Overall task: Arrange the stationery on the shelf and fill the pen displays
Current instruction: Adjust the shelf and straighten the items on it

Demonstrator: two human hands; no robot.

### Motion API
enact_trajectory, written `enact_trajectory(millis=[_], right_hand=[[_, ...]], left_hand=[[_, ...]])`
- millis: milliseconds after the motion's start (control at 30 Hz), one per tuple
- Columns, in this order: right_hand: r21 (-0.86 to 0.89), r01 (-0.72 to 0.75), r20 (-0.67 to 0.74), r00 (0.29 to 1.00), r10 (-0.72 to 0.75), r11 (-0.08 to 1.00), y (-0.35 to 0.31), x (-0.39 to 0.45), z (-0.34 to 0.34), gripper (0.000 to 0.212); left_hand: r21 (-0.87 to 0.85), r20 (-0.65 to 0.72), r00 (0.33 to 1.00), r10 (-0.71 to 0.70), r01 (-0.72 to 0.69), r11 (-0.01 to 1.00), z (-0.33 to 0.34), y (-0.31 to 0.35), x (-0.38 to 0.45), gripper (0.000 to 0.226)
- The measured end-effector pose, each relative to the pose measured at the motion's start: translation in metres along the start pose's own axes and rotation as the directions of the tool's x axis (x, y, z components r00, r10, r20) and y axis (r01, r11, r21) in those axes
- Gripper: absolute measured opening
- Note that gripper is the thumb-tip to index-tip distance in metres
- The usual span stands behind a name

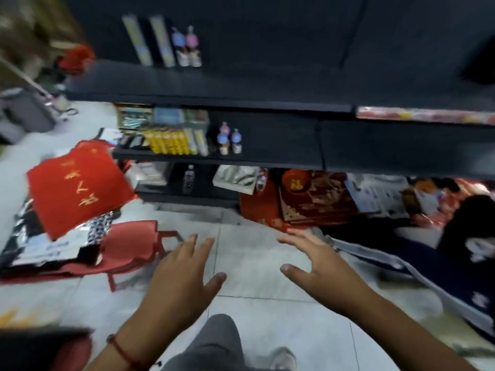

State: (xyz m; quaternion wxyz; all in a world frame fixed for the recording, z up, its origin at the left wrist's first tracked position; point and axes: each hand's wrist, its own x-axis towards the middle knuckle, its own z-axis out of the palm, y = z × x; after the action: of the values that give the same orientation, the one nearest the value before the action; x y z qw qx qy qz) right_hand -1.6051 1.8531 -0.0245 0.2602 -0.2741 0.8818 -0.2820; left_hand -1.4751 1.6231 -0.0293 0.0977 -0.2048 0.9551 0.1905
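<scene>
Both hands, left (182,274) and right (318,261), hover spread and empty; the black metal shelf (214,156) is only partly stocked, so much remains.

I see the black shelf (209,85) running across the upper half of the frame, in tiers, its boards tilted by the wide lens. On the top tier, upper left of centre, two tall narrow packs (150,41) stand upright side by side, and just right of them two small carded items (186,46), one blue-topped and one pink-topped. On the middle tier, left of centre, a row of yellow boxes (167,141) stands upright, packed touching one another, with pale slim packs (198,141) just to their right. Near those, three more small carded items (227,140) stand in a cluster. Motion blur hides any print on them.
</scene>
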Motion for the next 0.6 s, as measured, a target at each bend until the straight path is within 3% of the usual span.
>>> enact_trajectory(millis=[233,400,600], right_hand=[[-0.273,0.225,0.286,0.947,-0.145,0.935,-0.074,0.153,0.014,0.066],[-0.389,0.288,0.365,0.92,-0.14,0.875,-0.138,0.264,0.049,0.072],[-0.39,0.338,0.433,0.888,-0.153,0.857,-0.224,0.381,0.074,0.076]], left_hand=[[-0.054,-0.114,0.98,-0.162,0.157,0.986,-0.031,-0.072,0.076,0.077],[-0.063,-0.085,0.968,-0.238,0.233,0.97,-0.057,-0.155,0.14,0.077],[-0.026,-0.141,0.953,-0.266,0.265,0.964,-0.12,-0.241,0.212,0.072]])
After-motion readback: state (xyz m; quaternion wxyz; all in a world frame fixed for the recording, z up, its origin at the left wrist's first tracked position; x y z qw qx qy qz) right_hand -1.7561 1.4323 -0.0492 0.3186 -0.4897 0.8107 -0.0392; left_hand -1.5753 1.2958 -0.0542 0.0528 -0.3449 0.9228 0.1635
